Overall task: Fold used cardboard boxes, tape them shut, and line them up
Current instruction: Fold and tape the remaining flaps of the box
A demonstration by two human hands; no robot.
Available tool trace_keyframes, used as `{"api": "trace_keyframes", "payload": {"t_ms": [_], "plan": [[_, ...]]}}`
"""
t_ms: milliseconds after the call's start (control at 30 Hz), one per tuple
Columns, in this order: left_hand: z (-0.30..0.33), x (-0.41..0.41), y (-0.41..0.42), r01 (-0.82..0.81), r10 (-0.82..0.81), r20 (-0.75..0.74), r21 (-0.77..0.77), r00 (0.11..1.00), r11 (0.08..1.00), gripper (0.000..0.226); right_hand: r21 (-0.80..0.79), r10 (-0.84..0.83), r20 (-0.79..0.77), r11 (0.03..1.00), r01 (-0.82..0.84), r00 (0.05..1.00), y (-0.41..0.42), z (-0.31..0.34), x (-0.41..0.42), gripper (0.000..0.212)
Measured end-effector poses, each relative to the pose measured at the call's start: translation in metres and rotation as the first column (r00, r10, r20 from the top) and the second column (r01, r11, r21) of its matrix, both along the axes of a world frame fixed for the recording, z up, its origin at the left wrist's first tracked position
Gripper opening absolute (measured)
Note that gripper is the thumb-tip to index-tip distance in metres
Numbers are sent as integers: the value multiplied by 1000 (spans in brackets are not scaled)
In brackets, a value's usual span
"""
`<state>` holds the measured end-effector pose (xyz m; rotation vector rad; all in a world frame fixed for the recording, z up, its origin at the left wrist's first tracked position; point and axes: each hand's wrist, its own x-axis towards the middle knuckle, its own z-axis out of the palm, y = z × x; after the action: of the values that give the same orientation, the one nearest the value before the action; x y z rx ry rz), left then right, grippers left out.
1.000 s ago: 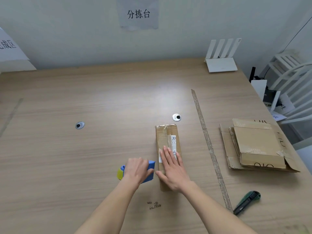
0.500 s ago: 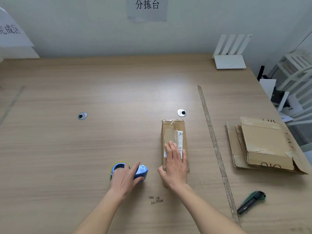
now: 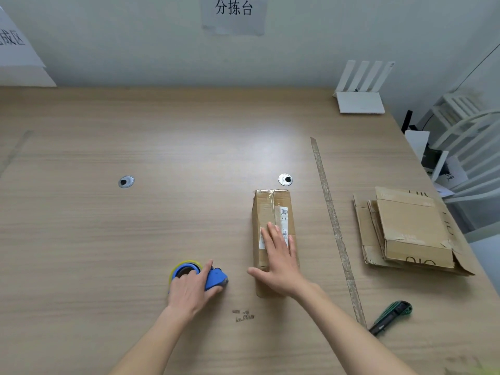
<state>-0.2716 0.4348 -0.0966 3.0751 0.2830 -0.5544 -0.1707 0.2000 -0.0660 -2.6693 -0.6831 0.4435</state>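
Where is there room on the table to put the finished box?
Bare wood spans the far table beyond the two grommets, and its left side. It is crowded right of the tape strip, with flattened cardboard and utility knife.

Bench surroundings, head view: non-task items only.
Wooden table (image 3: 135, 239) with two round metal grommets, one left (image 3: 126, 181), one nearer centre (image 3: 285, 179). Long strip of worn tape (image 3: 334, 226) stuck to the tabletop, running from far to near on the right side. Green-and-black utility knife (image 3: 391, 316) lying flat near the strip's near end, apart from it. Small dark scribble (image 3: 243, 315) marked on the table surface at near centre. White router (image 3: 361, 90) with four upright antennas at the far right corner. Paper sign (image 3: 234, 12) with printed characters on the wall; second sign (image 3: 19, 50) at far left, partly cut off. White chair (image 3: 470, 136) beyond the right table edge.
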Motion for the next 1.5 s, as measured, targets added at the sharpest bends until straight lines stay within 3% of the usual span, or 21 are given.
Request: {"api": "trace_keyframes", "payload": {"t_ms": [133, 267, 400, 500, 567, 800, 900, 1033, 1167, 1500], "plan": [[1, 8, 0, -13, 15, 164, -12, 986, 1000, 99, -49, 72, 141, 997, -66, 987, -14, -4, 2, 106], [16, 21, -17, 153, -115, 419, -59, 901, 986, 74, -98, 106, 155, 991, -91, 982, -9, -6, 1, 108], [30, 36, -45, 339, -217, 560, -122, 800, 933, 64, 29, 160, 37, 987, -161, 987, -22, 3, 5, 117], [29, 44, -65, 441, -317, 521, -131, 793, 888, 66, 246, 147, -69, 961, -126, 987, -47, 14, 11, 116], [26, 47, -76, 474, -351, 480, -162, 804, 865, 66, 297, 107, -148, 953, -59, 983, -66, 15, 12, 110], [26, 52, -94, 399, -235, 492, -259, 838, 880, 39, 159, 83, -36, 984, -76, 996, -103, 5, 19, 77], [24, 54, -93, 415, -247, 516, -240, 820, 877, 41, 151, 99, 41, 983, -104, 994, -100, -2, 13, 76], [32, 61, -106, 382, -227, 508, -222, 831, 897, 63, 180, 114, 89, 975, -128, 990, -100, -7, 12, 74], [35, 65, -116, 376, -217, 521, -221, 826, 900, 66, 186, 146, 114, 968, -166, 983, -104, -6, 29, 74], [37, 71, -106, 280, -109, 360, -466, 926, 839, 59, 80, 378, 203, 913, -400, 903, -103, 2, 69, 83]]}}
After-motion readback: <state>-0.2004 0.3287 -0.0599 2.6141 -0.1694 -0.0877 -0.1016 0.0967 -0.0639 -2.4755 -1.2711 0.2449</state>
